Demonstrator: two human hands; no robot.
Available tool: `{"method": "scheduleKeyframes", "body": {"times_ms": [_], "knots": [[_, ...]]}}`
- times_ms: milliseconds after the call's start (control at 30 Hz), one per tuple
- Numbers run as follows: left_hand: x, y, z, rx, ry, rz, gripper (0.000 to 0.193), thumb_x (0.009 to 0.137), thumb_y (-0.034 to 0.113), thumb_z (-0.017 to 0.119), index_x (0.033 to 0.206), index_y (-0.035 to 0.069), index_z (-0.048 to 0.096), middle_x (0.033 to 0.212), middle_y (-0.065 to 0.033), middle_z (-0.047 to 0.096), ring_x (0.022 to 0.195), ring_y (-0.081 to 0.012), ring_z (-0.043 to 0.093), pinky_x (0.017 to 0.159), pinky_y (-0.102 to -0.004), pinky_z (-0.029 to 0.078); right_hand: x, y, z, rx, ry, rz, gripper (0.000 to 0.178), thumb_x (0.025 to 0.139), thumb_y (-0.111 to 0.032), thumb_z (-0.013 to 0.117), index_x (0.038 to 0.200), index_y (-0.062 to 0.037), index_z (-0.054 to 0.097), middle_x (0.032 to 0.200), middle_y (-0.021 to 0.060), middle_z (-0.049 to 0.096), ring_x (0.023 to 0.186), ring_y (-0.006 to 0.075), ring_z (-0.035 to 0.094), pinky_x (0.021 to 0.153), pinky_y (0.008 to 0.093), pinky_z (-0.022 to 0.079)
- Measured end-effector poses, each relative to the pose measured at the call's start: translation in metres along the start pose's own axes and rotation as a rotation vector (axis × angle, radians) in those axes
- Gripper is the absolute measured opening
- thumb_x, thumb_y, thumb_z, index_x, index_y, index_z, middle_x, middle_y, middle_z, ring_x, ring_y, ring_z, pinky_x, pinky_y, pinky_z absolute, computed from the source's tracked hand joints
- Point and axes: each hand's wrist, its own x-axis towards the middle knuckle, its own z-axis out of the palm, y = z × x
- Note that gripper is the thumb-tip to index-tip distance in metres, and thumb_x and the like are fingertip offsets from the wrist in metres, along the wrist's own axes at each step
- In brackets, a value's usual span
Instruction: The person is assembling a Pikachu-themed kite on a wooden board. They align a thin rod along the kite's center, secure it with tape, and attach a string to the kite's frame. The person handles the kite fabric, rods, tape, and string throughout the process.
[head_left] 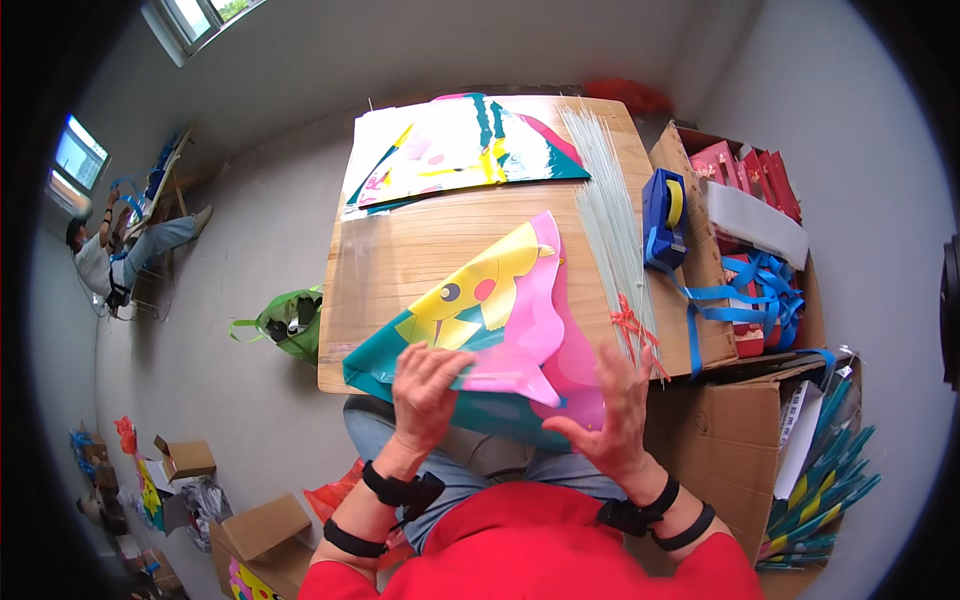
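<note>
A bright plastic sheet (535, 318) overhung the near edge of the tabletop (450, 228), its fold in the grip of the left hand (425, 395), seemingly for steadiness, the right hand (622, 415) spread wide.

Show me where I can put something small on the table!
There's bare table between the stacked sheets and the cartoon-face sheet, plus a narrower strip between that sheet and the thin rods. It's crowded along the rods, and around the left hand.

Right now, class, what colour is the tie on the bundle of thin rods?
The tie is red, seen best in the head view.
</note>
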Motion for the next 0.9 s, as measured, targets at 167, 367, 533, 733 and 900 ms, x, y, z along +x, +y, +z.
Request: {"method": "scheduleKeyframes", "body": {"times_ms": [167,367,533,733,900], "knots": [[0.059,-0.033,-0.080,-0.614,0.076,-0.319,0.012,0.098,0.007,0.064,0.109,0.005,0.070,0.093,-0.0008,0.071,0.078,-0.0077,0.063,0.069,-0.0228,0.049,-0.041,0.097,0.046,0.030,-0.079,0.609,0.132,0.066,-0.032,0.092,0.159,-0.0026,0.002,0.161,0.0286,0.016,0.151,0.0400,0.018,0.122,0.0486,0.016],[0.136,-0.042,-0.195,-0.786,0.219,-0.278,0.024,0.106,0.024,0.053,0.122,0.009,0.062,0.104,-0.0001,0.069,0.087,-0.0075,0.066,0.072,-0.0255,0.054,-0.025,0.148,0.087,0.442,-0.180,1.003,0.127,0.069,-0.030,0.092,0.157,0.0020,0.006,0.151,0.0275,0.037,0.139,0.0359,0.040,0.111,0.0430,0.037],[0.163,-0.067,-0.248,-0.944,0.278,-0.321,0.033,0.103,0.027,0.057,0.129,0.006,0.060,0.125,-0.0042,0.064,0.113,-0.0161,0.062,0.099,-0.0327,0.047,0.020,0.176,0.107,0.961,-0.330,1.031,0.043,0.082,-0.016,0.083,0.115,0.0054,0.066,0.095,0.0043,0.069,0.080,0.0099,0.062,0.069,0.0242,0.051],[0.204,-0.129,-0.244,-0.854,0.173,-0.350,0.019,0.094,0.024,0.073,0.111,0.015,0.072,0.101,0.0068,0.070,0.092,-0.0043,0.059,0.081,-0.0244,0.043,0.093,0.244,0.020,0.587,0.047,0.724,0.017,0.091,-0.014,0.074,0.103,-0.0024,0.072,0.086,-0.0024,0.068,0.071,0.0053,0.059,0.061,0.0234,0.048],[0.226,-0.157,-0.211,-0.924,0.129,-0.389,0.015,0.092,0.023,0.076,0.104,0.015,0.073,0.086,0.0087,0.066,0.073,-0.0020,0.052,0.070,-0.0211,0.042,0.141,0.282,-0.058,0.389,0.136,0.623,0.024,0.091,-0.021,0.075,0.104,-0.0008,0.073,0.086,-0.0029,0.069,0.076,0.0046,0.057,0.066,0.0238,0.047]]}}
